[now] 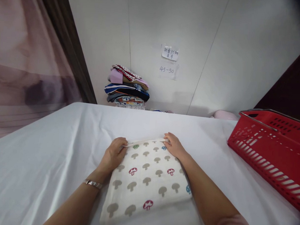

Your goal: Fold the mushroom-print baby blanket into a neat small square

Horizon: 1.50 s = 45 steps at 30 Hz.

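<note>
A white cloth (pixel 151 173) printed with grey, red, green and blue mushrooms lies on the white-covered table, folded into layers. Its far edge is slightly raised and shows more than one layer. At the far left corner, my left hand (pixel 115 153) is closed with thumb and fingers on the edge; a metal bracelet (pixel 92 183) circles that wrist. My right hand (pixel 173 145) pinches the far right corner, its fingertips curled over the rim. The near edge of the cloth lies loose toward me, its left corner lower than its right.
A red plastic basket (pixel 269 156) with metal handles stands at the right on the white table cover (pixel 52 155). Beyond the far edge, a stack of folded fabrics (pixel 127 88) rests against the wall. Paper signs (pixel 167 70) hang there. A pinkish curtain (pixel 31 62) hangs at left.
</note>
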{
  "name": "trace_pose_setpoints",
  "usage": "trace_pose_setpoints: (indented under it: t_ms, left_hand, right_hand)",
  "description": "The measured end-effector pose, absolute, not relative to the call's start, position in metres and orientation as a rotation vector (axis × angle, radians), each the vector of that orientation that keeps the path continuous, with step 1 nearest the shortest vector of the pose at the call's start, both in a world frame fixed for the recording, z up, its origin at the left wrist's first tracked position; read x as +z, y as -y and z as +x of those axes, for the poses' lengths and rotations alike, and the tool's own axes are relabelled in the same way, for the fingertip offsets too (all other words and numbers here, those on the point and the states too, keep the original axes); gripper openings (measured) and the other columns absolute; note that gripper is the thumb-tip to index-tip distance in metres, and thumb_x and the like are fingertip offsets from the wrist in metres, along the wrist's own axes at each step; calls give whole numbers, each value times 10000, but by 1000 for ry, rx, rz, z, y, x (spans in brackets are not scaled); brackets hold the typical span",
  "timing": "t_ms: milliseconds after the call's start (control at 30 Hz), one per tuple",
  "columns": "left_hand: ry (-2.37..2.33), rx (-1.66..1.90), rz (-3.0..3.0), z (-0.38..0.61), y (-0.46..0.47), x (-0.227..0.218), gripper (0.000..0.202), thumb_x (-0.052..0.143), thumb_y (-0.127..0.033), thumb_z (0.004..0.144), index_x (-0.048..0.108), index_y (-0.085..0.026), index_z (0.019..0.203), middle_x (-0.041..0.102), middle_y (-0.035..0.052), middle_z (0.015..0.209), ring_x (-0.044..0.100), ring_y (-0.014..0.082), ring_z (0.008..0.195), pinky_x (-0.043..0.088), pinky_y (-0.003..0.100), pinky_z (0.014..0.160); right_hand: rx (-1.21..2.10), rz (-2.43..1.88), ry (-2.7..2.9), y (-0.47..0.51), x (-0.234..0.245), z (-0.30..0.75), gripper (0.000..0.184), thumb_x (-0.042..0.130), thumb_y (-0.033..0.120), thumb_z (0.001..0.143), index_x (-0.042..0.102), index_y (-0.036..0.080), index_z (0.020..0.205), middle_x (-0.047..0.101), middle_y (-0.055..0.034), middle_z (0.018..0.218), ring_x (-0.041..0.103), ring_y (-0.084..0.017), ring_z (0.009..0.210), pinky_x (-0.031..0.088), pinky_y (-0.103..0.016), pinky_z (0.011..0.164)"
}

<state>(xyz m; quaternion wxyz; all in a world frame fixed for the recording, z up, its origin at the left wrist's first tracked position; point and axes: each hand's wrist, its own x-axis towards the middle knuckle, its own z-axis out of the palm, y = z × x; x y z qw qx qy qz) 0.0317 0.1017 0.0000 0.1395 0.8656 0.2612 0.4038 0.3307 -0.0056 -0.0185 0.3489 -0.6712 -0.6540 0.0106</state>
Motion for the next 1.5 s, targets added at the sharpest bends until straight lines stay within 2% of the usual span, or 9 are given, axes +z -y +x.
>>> trace_pose_setpoints:
  t_ms: [267,467,667,833,1033,1333,1500]
  left_hand:
    - [-748,1183,2540,30,-106,-7,81,443,-191,808,493,-212,869,582,41,949,549,182,1001,469,360,878]
    - [-781,1210,2550,30,-108,-10,97,462,-212,816,506,-209,902,581,45,969,564,175,964,485,344,851]
    - [-779,1204,2554,29,-108,-11,94,465,-206,820,502,-211,906,579,43,974,563,172,966,485,334,851]
    - [-773,1201,2557,29,-107,-10,98,461,-198,812,505,-207,899,579,43,974,562,174,969,481,334,856]
    - [-786,1213,2555,30,-107,-9,112,466,-203,806,514,-207,907,585,44,971,567,176,954,483,336,853]
    - [-777,1218,2566,29,-107,-10,98,473,-213,824,513,-209,913,581,43,968,561,168,952,485,332,845]
    - [-777,1223,2564,30,-107,-10,89,471,-216,823,515,-207,900,584,40,955,566,170,944,484,334,845]
  right_hand:
    - [42,-1821,1730,7,-17,329,239,504,169,794,547,179,1029,531,-103,1255,375,-254,1262,316,-449,1016]
    - [-3,-1779,1774,8,-16,330,209,491,147,789,551,178,987,529,-103,1261,342,-249,1285,297,-450,1020]
    - [-4,-1699,1852,9,-11,328,260,451,116,800,573,190,1016,530,-88,1266,322,-227,1299,288,-446,1036]
    - [16,-1730,1824,9,-11,326,270,452,118,801,591,194,1020,537,-86,1260,339,-238,1291,307,-457,1027]
    - [-5,-1657,1839,8,-11,327,231,459,77,759,584,180,925,554,-98,1234,349,-234,1284,318,-447,1019]
    - [4,-1561,1831,8,-11,326,240,457,55,724,566,203,879,567,-86,1210,349,-214,1283,325,-444,1010]
    - [-41,-1475,1847,8,-8,325,223,459,40,723,563,213,818,620,-60,1099,451,-199,1193,371,-418,978]
